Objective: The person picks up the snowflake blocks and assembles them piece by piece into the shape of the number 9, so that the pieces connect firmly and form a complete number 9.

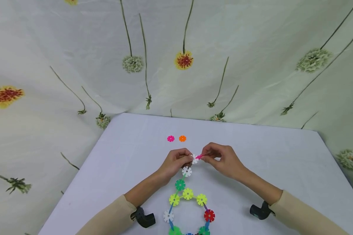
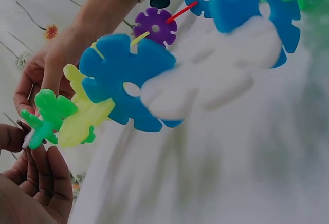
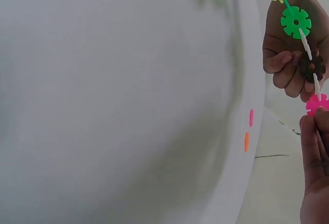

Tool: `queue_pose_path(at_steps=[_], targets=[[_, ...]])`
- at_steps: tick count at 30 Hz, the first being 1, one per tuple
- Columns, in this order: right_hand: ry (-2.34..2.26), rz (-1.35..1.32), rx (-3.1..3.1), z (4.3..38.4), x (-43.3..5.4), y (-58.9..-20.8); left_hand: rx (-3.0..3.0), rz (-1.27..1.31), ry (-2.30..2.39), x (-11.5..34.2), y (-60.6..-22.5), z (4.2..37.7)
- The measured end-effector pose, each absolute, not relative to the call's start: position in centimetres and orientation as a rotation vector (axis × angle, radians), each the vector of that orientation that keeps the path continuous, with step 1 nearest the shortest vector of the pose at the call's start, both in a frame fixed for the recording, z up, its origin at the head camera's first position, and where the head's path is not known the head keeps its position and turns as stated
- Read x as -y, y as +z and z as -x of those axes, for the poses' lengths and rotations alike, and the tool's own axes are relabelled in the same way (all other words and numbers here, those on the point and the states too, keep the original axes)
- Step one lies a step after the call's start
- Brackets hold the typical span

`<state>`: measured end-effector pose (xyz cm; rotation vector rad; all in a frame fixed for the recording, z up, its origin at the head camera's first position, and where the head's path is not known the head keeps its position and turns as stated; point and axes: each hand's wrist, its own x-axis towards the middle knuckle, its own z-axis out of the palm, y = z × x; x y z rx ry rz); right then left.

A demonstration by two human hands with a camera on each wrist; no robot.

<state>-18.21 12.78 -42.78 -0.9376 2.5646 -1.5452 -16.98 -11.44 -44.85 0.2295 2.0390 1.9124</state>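
Observation:
My left hand [image 1: 176,161] grips the upper end of a chain of slotted, flower-shaped plastic discs, by a white disc [image 1: 195,159]. A brown disc [image 3: 312,68] is against its fingers in the right wrist view. With thumb and fingertips my right hand [image 1: 222,160] pinches a pink disc [image 1: 199,157], which meets the white disc edge-on; how deep their slots sit cannot be told. Below the left hand the chain runs through another white disc [image 1: 186,171] and a green disc [image 1: 180,185] to a ring with yellow discs [image 1: 188,194] and a red disc [image 1: 209,215].
A loose pink disc [image 1: 171,138] and an orange disc [image 1: 182,138] lie side by side on the white table [image 1: 270,156], beyond the hands. Patterned cloth [image 1: 164,81] hangs behind the table. The ring's near part runs out of the head view.

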Motion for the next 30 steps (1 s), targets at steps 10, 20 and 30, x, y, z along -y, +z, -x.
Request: queue_pose_path(at_steps=[10,20,30], targets=[[-1.313,0.997,-2.444,22.3,-11.6,-44.9,-2.017,-0.172,1.932,12.6,-44.9,16.7],[-1.151,0.861,-2.598,27.7,-8.0,-46.4,-2.002,-0.160,1.962,12.8,-44.7,16.4],[-1.008,0.801,-2.650,30.9,-5.5,-46.3,-2.011,-0.146,1.964,12.9,-44.3,16.2]])
